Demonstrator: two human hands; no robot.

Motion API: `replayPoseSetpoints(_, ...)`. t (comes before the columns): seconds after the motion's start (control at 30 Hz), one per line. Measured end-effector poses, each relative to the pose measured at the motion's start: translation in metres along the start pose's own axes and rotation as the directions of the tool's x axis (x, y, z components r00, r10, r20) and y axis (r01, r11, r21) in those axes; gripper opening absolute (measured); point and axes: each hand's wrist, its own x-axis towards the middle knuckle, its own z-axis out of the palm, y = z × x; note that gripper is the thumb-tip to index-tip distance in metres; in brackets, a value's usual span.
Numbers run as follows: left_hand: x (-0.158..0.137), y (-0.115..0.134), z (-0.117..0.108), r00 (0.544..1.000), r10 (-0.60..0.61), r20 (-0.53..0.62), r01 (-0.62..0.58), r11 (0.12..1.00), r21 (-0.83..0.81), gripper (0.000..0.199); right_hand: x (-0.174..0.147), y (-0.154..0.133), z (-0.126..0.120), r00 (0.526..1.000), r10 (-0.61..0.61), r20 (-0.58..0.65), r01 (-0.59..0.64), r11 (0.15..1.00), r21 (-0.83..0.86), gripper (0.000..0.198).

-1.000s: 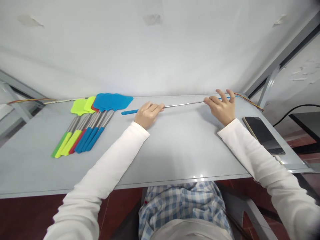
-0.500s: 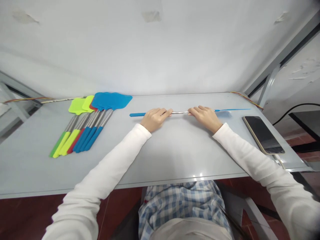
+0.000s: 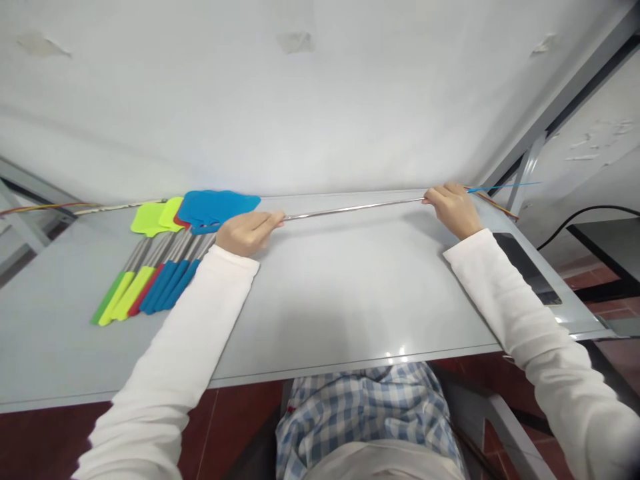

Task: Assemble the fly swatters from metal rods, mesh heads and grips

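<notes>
A telescopic fly swatter [image 3: 350, 209] stretches between my two hands, its thin metal rod drawn out long above the table. My left hand [image 3: 250, 232] is closed around its handle end, which the fingers hide. At the other end my right hand [image 3: 454, 208] grips the rod close to the blue paddle, which shows edge-on as a thin line past the fingers. Left of my left hand lies a row of several fly swatters [image 3: 165, 273] with blue, red, yellow and green handles; their blue paddles [image 3: 213, 205] overlap just behind that hand.
The grey table [image 3: 320, 320] meets a white wall [image 3: 320, 120] at its back edge. A phone [image 3: 533, 270] lies at the right, partly under my right sleeve. Metal frame bars [image 3: 530, 167] and thin wires run along the table's sides.
My hands have moved apart, left hand to the left and right hand to the right and up. The metal rod between them has become much longer.
</notes>
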Motion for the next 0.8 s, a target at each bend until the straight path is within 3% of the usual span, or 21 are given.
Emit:
replayPoseSetpoints(0.23, -0.001, -0.007, -0.005, 0.983, -0.075, 0.17, 0.064, 0.996, 0.069, 0.036, -0.001, 0.002, 0.006, 0.999, 0.034, 0.0, -0.034, 0.997, -0.068, 0.044)
replayPoseSetpoints(0.47, -0.005, -0.025, -0.001, 0.943, -0.294, 0.154, 0.297, 0.955, 0.003, 0.044, -0.003, 0.012, 0.011, 0.997, 0.075, -0.017, -0.076, 0.996, -0.049, 0.043)
replayPoseSetpoints(0.63, -0.014, -0.032, -0.004, 0.919, -0.345, 0.191, 0.337, 0.939, 0.076, 0.052, -0.005, 0.02, 0.018, 0.997, 0.07, 0.018, -0.069, 0.997, -0.035, 0.044)
replayPoseSetpoints(0.8, -0.013, -0.027, -0.01, 0.905, -0.368, 0.213, 0.358, 0.93, 0.084, 0.054, -0.008, 0.026, 0.018, 0.999, 0.039, -0.02, -0.038, 0.999, 0.029, 0.045)
